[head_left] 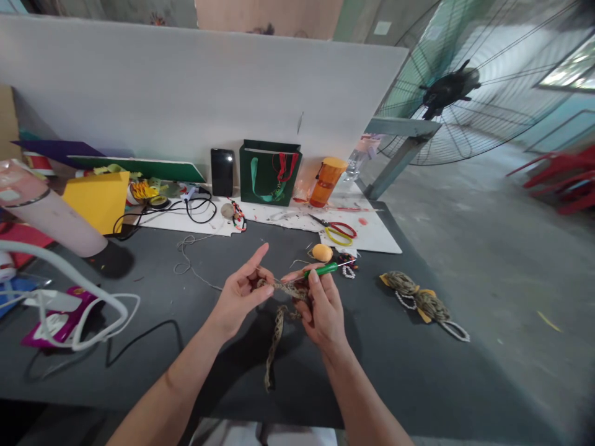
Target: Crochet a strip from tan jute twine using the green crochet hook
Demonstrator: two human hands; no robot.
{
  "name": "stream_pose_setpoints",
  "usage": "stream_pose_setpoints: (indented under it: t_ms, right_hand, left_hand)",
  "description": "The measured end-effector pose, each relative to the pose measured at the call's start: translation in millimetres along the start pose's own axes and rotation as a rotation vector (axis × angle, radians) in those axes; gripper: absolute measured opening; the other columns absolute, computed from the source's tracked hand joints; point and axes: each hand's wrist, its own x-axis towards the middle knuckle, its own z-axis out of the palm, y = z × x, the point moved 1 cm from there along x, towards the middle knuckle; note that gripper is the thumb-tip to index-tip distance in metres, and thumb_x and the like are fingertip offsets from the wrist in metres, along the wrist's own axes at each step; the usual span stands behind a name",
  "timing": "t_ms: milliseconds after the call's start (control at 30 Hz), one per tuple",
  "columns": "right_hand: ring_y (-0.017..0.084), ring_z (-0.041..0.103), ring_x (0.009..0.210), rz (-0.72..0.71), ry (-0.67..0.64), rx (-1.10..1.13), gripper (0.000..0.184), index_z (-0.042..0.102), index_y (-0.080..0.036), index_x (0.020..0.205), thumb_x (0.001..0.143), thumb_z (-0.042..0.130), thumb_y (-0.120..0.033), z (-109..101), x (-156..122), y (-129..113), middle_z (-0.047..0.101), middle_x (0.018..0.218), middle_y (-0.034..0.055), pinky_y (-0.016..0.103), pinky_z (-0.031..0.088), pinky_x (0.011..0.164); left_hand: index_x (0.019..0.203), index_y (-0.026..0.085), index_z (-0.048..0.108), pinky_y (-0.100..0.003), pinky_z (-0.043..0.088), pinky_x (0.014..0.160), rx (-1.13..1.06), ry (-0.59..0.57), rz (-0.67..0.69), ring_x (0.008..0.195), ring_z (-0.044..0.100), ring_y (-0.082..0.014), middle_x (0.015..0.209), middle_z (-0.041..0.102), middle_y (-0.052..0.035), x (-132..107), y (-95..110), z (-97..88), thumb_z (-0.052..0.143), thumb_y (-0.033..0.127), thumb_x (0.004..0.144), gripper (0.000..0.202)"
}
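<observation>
We find the crocheted strip (284, 290) of mottled brown-and-cream yarn held at its upper end between both hands, its loose length hanging below the fingers toward the dark table (400, 384). The left hand (240, 292) appears to pinch the strip between thumb and bent fingers, with the index finger raised clear and spread from the rest, a hold that seems to keep the working edge up and exposed. The right hand (323, 306) holds a green-handled crochet hook (325, 269) under the thumb, its fingers curled close beside the strip, which would keep the hook near the edge; the exact contact between tip and yarn is too small to tell. A thin grey thread (186, 263) lies on the table well left of the fingers. Just beyond the right fingers sit a small orange ball (321, 253) and a cluster of beads (348, 271), within easy reach. Farther beyond them lies a pair of scissors (332, 226). Well right of the fingers rests a bundle of similar mottled crochet (415, 298) with beaded loops.
</observation>
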Motion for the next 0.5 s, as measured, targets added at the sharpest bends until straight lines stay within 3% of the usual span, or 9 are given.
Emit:
stream_pose_setpoints:
  t_ms: [500]
  right_hand:
    - [0.003,0.037,0.036,-0.005,-0.018,0.004,0.042,0.058,-0.024,0.081,0.071,0.082,-0.057,-0.8,-0.5,2.0,0.067,0.065,-0.0043,0.010,0.025,0.028]
  left_hand:
    - [0.143,0.028,0.057,-0.024,0.040,0.069,0.000,-0.028,0.025,0.075,0.049,-0.0116,0.082,0.062,0.0010,-1.0,-0.3,-0.9,0.079,0.020,0.076,0.072]
